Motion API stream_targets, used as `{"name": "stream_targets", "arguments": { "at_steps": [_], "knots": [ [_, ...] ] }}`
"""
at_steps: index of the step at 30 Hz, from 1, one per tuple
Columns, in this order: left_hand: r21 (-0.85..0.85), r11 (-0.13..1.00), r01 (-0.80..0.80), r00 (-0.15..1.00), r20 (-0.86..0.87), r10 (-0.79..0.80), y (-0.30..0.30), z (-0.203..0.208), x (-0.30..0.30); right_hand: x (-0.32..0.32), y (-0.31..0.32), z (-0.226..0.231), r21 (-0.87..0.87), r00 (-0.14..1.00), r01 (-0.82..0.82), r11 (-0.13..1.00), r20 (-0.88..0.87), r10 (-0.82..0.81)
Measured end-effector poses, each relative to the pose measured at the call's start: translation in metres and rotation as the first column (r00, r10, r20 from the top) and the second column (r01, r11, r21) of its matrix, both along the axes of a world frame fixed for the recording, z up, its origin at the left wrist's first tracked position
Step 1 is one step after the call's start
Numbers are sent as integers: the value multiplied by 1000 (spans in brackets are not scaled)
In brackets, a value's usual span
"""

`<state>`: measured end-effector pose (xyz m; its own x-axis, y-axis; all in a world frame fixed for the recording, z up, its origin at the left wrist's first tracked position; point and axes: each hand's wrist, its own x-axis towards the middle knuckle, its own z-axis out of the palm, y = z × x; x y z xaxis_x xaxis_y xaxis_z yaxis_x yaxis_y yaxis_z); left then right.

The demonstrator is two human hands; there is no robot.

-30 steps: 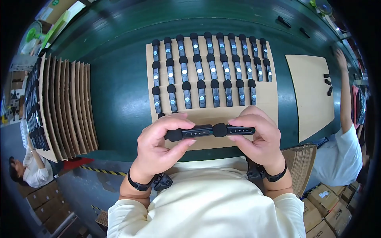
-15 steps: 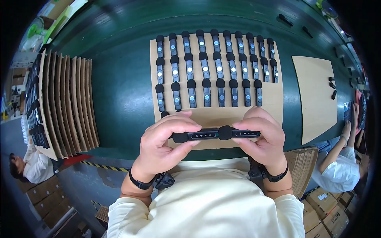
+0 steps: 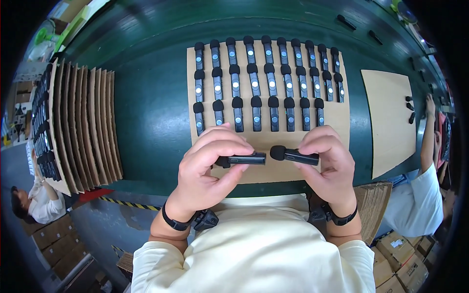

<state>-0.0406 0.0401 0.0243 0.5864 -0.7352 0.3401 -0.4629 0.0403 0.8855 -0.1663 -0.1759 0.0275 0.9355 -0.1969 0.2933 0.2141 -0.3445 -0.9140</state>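
My left hand pinches a small black clip-on microphone between thumb and fingers, its foam tip partly behind the fingers. Another clip-on microphone with a round foam tip is gripped by my right hand. The two microphones lie roughly sideways with a gap between them, above the near part of a cardboard sheet. Several like microphones stand in three rows on that sheet, foam ends away from me, many with a round pale spot. My left hand hides the sheet's near left part.
Upright cardboard sheets stand packed at the left, the outermost bearing microphones. To the right, another sheet carries a few small black pieces on its right edge. Two black pieces lie at the table's far right. People work at both sides.
The two microphones, end to end before, are now apart, and both have been turned to show another side. The co-worker's arm at the right has reached farther up the table.
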Motion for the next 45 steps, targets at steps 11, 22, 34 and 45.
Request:
{"name": "stream_targets", "arguments": {
  "at_steps": [11, 22, 34, 45],
  "knots": [
    [-37, 996, -75, 990, -121, 70, -9, -11, -12, 16, 21, 3, -247, 981, -133, 960, 106, 163],
    [127, 990, -60, 938, 347, 13, 18, -28, -19, -2, 23, -23, -363, 991, -124, 924, 8, 136],
    [302, 950, -84, 708, 689, -157, 23, -37, -33, -11, 30, -45, -738, 962, -165, 655, 27, 273],
    [323, 931, -172, 713, 692, -109, 15, -40, -28, -1, 31, -48, -675, 975, -190, 713, -43, 220]
  ]
}}
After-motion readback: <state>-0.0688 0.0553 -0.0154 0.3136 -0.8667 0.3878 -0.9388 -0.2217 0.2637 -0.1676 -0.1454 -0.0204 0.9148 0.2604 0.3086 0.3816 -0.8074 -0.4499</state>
